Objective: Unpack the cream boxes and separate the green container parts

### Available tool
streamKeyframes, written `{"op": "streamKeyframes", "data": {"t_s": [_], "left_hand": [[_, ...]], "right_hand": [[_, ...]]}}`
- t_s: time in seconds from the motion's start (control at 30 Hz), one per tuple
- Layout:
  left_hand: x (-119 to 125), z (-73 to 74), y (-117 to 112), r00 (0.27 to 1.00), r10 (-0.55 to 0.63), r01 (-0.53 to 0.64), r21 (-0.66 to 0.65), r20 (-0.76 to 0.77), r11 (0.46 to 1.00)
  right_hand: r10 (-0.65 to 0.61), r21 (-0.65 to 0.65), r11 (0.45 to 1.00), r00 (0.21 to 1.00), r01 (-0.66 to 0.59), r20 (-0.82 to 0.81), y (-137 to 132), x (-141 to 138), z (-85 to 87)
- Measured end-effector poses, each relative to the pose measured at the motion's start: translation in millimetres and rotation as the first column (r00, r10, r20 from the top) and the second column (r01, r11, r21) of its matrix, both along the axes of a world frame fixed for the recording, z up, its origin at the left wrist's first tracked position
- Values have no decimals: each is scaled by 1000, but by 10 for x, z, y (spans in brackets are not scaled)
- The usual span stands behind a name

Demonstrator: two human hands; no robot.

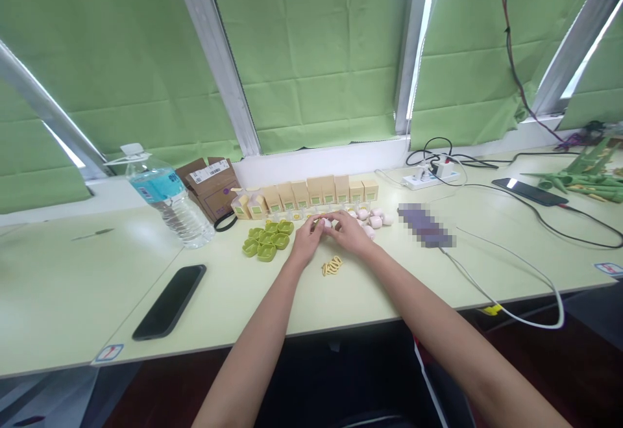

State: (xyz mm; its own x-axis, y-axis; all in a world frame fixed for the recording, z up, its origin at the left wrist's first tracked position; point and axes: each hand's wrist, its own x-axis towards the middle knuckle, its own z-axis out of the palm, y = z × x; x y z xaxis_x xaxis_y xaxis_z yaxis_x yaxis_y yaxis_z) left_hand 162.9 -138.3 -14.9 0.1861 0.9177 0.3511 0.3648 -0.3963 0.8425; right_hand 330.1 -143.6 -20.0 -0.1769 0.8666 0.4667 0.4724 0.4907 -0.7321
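Observation:
Both my hands meet at the middle of the pale table (58, 285). My left hand (307, 238) and my right hand (349, 232) pinch together on a small white-pink round piece (327, 223) between their fingertips. Several like pink-white pieces (374, 220) lie just right of my right hand. A cluster of green cups (267, 241) sits left of my left hand. A small heap of yellow loops (331, 265) lies in front of my hands. A row of small beige boxes (311, 193) stands behind them.
A water bottle (168, 197) and a brown cardboard box (210, 184) stand at the back left. A black phone (169, 301) lies near the front edge. A power strip (431, 175), cables (516, 272), another phone (529, 191) and green plastic parts (584, 178) lie to the right.

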Motion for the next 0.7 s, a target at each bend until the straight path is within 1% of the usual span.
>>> {"op": "streamKeyframes", "data": {"t_s": [0.13,0.27,0.43,0.57,0.7], "left_hand": [[-4,-18,28,997,-45,46,-14,69,999],[-15,-29,47,996,-55,57,-27,76,998],[-23,-48,72,990,-71,76,-35,124,996],[-18,-32,67,994,-65,68,-27,85,997],[-10,-7,38,997,-59,60,-8,54,998]], "right_hand": [[-19,0,1000,1000,19,4,8,-8,-9],[-34,9,999,999,34,13,22,-8,-24],[-43,19,999,999,43,30,35,-1,-46],[-38,27,999,999,37,35,43,10,-55],[-31,24,999,999,30,37,28,20,-29]]}}
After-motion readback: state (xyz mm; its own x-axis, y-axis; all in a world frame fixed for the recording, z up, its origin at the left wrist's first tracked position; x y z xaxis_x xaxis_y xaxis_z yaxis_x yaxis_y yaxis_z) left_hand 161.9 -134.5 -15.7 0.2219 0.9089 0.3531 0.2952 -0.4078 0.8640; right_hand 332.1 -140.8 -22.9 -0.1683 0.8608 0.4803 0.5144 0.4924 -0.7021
